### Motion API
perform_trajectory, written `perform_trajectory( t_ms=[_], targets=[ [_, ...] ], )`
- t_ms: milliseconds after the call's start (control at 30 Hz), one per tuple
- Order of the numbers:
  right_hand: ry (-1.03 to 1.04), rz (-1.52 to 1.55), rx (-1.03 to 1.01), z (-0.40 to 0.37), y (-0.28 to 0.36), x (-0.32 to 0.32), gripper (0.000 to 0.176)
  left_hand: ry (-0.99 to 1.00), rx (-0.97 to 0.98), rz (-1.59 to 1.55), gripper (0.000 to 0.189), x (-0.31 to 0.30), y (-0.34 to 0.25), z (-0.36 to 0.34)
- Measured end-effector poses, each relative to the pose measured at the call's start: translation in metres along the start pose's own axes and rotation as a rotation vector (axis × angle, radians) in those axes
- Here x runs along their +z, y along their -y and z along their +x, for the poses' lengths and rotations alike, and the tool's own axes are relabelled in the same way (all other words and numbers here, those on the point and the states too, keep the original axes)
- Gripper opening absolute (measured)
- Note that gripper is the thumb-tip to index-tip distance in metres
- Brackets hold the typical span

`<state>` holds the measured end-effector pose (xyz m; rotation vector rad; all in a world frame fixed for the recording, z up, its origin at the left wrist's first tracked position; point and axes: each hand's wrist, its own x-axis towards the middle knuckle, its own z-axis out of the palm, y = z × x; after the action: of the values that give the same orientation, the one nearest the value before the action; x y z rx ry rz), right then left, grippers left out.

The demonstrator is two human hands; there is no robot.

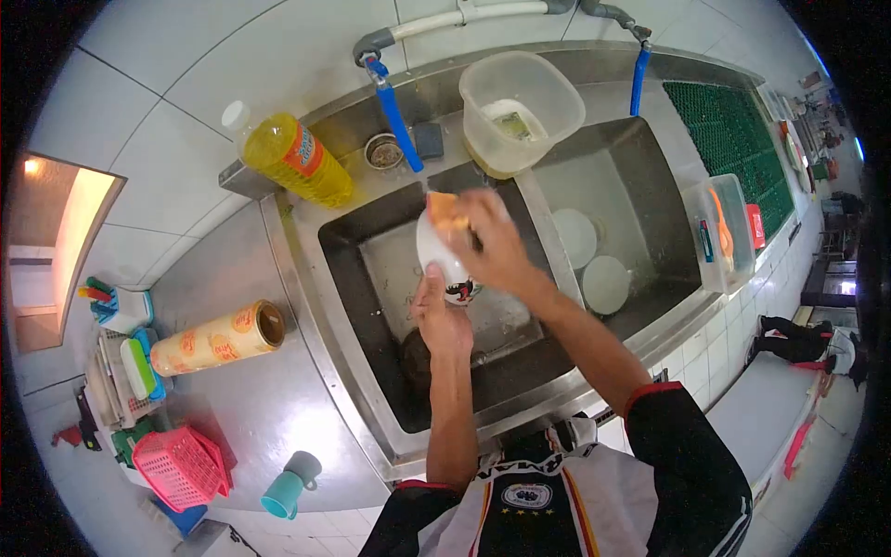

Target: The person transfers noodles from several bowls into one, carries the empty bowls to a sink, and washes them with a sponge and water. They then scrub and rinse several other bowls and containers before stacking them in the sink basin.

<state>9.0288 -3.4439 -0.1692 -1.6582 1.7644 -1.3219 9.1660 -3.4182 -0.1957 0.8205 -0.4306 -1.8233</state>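
Over the left sink basin (371, 278), my left hand (440, 314) grips a white bowl (432, 246) by its lower side. A dark and red printed pattern shows near the bowl's edge. My right hand (497, 243), slightly blurred, is closed on an orange sponge (444, 204) and presses it against the bowl's upper part. Just above the sponge hangs the end of a blue tap hose (399, 125). Part of the bowl is hidden behind my right fingers.
White plates (605, 284) lie in the right basin. A translucent tub (520, 84) stands behind the divider, and a bottle of yellow liquid (306, 162) at the back left. On the left counter are a plastic-wrap roll (218, 339), pink baskets (181, 469) and a turquoise mug (282, 495).
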Motion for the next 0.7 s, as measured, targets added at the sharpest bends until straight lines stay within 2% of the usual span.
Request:
perform_trajectory(
  t_ms=[33,133,167,200,267,300,367,433,533,567,667,700],
  targets=[
    [0.034,0.103,0.182,0.006,0.003,-0.003,0.032,0.016,-0.022,0.060,0.045,0.000,0.002,-0.002],
    [-0.040,-0.127,-0.339,-0.007,0.003,0.017,0.031,-0.085,-0.101,-0.033,0.048,-0.005,0.007,0.009],
    [0.007,-0.283,-0.353,-0.023,0.020,0.013,0.032,-0.059,-0.152,-0.135,0.048,-0.029,0.020,0.020],
    [-0.050,-0.321,-0.379,-0.042,0.020,0.014,0.032,-0.035,-0.188,-0.273,0.047,-0.027,0.011,0.020],
    [-0.160,-0.393,-0.439,-0.077,-0.013,0.022,0.034,0.013,-0.255,-0.553,0.046,-0.014,-0.008,0.018],
    [-0.232,-0.331,-0.479,-0.092,-0.033,0.034,0.035,0.097,-0.139,-0.603,0.045,-0.019,-0.005,0.019],
    [-0.373,-0.225,-0.171,-0.088,-0.021,0.038,0.035,0.067,-0.102,-0.585,0.045,-0.016,-0.002,0.016],
    [-0.700,0.314,0.239,-0.052,0.016,0.050,0.038,0.070,-0.079,-0.575,0.045,-0.015,0.000,0.013],
    [-0.587,0.835,0.469,-0.019,-0.002,0.030,0.048,0.153,-0.069,-0.545,0.046,-0.019,-0.013,0.021],
    [-0.606,1.135,0.520,-0.007,0.008,0.022,0.053,0.217,-0.079,-0.535,0.050,-0.029,-0.015,0.029],
    [-0.489,1.104,0.504,0.003,0.053,0.005,0.055,0.335,-0.120,-0.529,0.052,-0.033,-0.025,0.044],
    [-0.394,1.157,0.435,0.002,0.055,0.001,0.055,0.339,-0.126,-0.515,0.054,-0.033,-0.027,0.045]
  ],
)
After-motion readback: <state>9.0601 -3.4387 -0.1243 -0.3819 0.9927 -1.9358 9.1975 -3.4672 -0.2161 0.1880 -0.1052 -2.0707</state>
